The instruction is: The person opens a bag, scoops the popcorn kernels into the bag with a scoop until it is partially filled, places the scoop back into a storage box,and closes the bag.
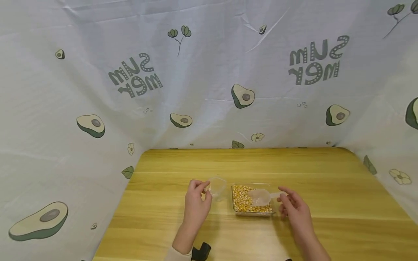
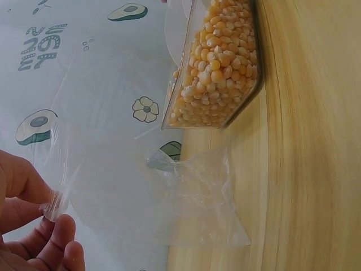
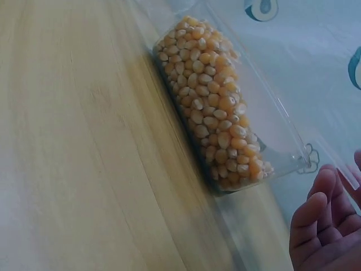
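My left hand (image 1: 196,204) pinches the rim of a small clear plastic bag (image 1: 217,187) between thumb and fingers (image 2: 53,226). The bag (image 2: 186,197) hangs limp and empty, its bottom on the wooden table (image 1: 326,188). Just right of it stands a clear rectangular tray (image 1: 236,210) of yellow corn kernels (image 1: 243,199). A clear plastic scoop (image 1: 260,197) lies on the kernels, handle pointing right. My right hand (image 1: 295,212) is at the handle's end, fingers (image 3: 316,220) loosely curled. Whether it grips the handle is unclear. The tray (image 3: 293,152) shows close in both wrist views.
White cloth printed with avocados (image 1: 243,96) walls the table at the back and both sides. A small black object (image 1: 201,251) lies at the near table edge by my left wrist. Bare wood lies left, right and behind the tray.
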Demonstrator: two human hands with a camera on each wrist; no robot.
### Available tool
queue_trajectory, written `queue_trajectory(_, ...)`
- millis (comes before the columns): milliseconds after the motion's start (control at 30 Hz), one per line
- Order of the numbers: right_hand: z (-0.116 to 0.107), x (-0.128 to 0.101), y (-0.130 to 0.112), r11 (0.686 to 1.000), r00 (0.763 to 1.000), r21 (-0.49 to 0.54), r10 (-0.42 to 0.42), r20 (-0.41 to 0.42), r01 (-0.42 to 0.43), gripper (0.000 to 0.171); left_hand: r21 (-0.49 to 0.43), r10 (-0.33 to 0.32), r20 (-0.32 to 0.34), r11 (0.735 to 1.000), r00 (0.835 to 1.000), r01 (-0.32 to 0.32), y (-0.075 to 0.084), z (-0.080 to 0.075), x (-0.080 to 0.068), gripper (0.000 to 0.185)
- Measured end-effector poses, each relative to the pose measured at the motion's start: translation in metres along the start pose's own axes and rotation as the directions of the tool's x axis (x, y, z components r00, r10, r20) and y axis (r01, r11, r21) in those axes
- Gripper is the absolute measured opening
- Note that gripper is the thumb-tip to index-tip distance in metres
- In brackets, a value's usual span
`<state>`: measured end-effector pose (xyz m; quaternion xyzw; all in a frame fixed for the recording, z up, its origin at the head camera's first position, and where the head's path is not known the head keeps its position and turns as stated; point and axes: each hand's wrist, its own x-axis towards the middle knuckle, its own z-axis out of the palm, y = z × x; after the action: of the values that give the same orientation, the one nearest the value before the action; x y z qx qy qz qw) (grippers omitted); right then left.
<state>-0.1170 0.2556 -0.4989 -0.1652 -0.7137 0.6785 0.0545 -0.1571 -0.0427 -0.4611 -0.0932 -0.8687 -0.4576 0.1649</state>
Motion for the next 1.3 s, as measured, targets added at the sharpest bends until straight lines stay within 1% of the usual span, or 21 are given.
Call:
queue_trajectory(133,0.0,0.002,-0.002,0.999,1.0,-0.03,-0.023,0.005,0.023,0.042,0.002,0.009,-0.006,1.0,1.0,-0.009,0.0,0.001,0.0,0.027)
queue_trajectory(200,-0.001,0.003,-0.001,0.993,0.998,-0.098,-0.062,0.016,0.063,0.039,-0.002,0.007,0.0,1.0,1.0,-0.007,0.0,0.001,0.0,0.027)
queue_trajectory(267,-0.003,0.004,-0.001,0.969,0.991,-0.209,-0.132,0.03,0.136,0.035,-0.004,0.005,0.006,1.0,1.0,-0.005,0.0,0.002,0.0,0.027)
queue_trajectory(300,-0.005,0.004,0.0,0.941,0.982,-0.282,-0.185,0.041,0.189,0.032,-0.001,0.006,0.005,1.0,1.0,-0.006,0.0,0.002,0.0,0.027)
queue_trajectory(333,-0.006,0.005,0.0,0.9,0.969,-0.359,-0.243,0.055,0.246,0.028,0.002,0.008,0.003,1.0,1.0,-0.008,0.0,0.002,0.0,0.027)
queue_trajectory(400,-0.009,0.006,0.0,0.798,0.931,-0.491,-0.353,0.089,0.35,0.021,0.01,0.015,-0.003,1.0,1.0,-0.015,0.0,0.001,0.0,0.027)
queue_trajectory(467,-0.012,0.008,0.0,0.699,0.888,-0.571,-0.443,0.126,0.43,0.019,0.012,0.021,-0.009,1.0,1.0,-0.021,0.0,0.002,0.0,0.027)
queue_trajectory(500,-0.013,0.009,-0.001,0.654,0.865,-0.597,-0.48,0.147,0.464,0.019,0.012,0.02,-0.011,1.0,1.0,-0.02,-0.001,0.001,0.0,0.027)
queue_trajectory(533,-0.014,0.01,-0.001,0.617,0.846,-0.615,-0.507,0.166,0.491,0.02,0.011,0.017,-0.011,1.0,1.0,-0.017,-0.001,0.001,0.0,0.027)
queue_trajectory(600,-0.015,0.011,-0.003,0.563,0.815,-0.634,-0.544,0.199,0.531,0.022,0.011,0.009,-0.008,1.0,1.0,-0.009,-0.001,0.001,0.0,0.027)
queue_trajectory(667,-0.016,0.012,-0.004,0.519,0.791,-0.647,-0.569,0.227,0.559,0.022,0.012,0.0,-0.002,1.0,1.0,0.0,-0.002,0.001,0.0,0.027)
queue_trajectory(733,-0.015,0.012,-0.004,0.486,0.775,-0.659,-0.582,0.246,0.574,0.022,0.013,-0.004,0.001,1.0,1.0,0.004,-0.002,0.001,0.0,0.027)
queue_trajectory(800,-0.015,0.012,-0.005,0.461,0.769,-0.675,-0.585,0.258,0.576,0.022,0.011,-0.006,0.005,1.0,1.0,0.006,-0.003,0.0,-0.001,0.027)
queue_trajectory(900,-0.014,0.012,-0.004,0.44,0.77,-0.697,-0.583,0.258,0.566,0.022,0.005,-0.011,0.01,1.0,1.0,0.01,-0.004,0.0,-0.002,0.027)
queue_trajectory(933,-0.013,0.012,-0.003,0.437,0.769,-0.7,-0.587,0.254,0.565,0.022,0.004,-0.013,0.012,1.0,1.0,0.013,-0.004,0.0,-0.002,0.027)
queue_trajectory(967,-0.013,0.012,-0.001,0.44,0.769,-0.7,-0.59,0.247,0.563,0.022,0.003,-0.015,0.014,1.0,1.0,0.015,-0.004,0.0,-0.002,0.027)
queue_trajectory(1000,-0.012,0.013,0.0,0.45,0.769,-0.694,-0.594,0.237,0.562,0.022,0.004,-0.016,0.015,1.0,1.0,0.015,-0.004,0.0,-0.002,0.027)
queue_trajectory(1033,-0.011,0.013,0.002,0.468,0.768,-0.681,-0.6,0.224,0.564,0.022,0.004,-0.017,0.016,1.0,1.0,0.017,-0.004,0.0,-0.002,0.027)
queue_trajectory(1200,-0.007,0.015,0.01,0.576,0.773,-0.582,-0.615,0.154,0.574,0.021,-0.005,-0.02,0.03,1.0,0.999,0.02,-0.004,0.001,-0.003,0.028)
queue_trajectory(1233,-0.006,0.015,0.011,0.592,0.776,-0.567,-0.615,0.142,0.573,0.021,-0.006,-0.019,0.034,1.0,0.999,0.02,-0.004,0.001,-0.003,0.028)
queue_trajectory(1300,-0.006,0.015,0.013,0.609,0.78,-0.556,-0.613,0.124,0.567,0.021,-0.009,-0.018,0.039,1.0,0.999,0.019,-0.004,0.001,-0.003,0.028)
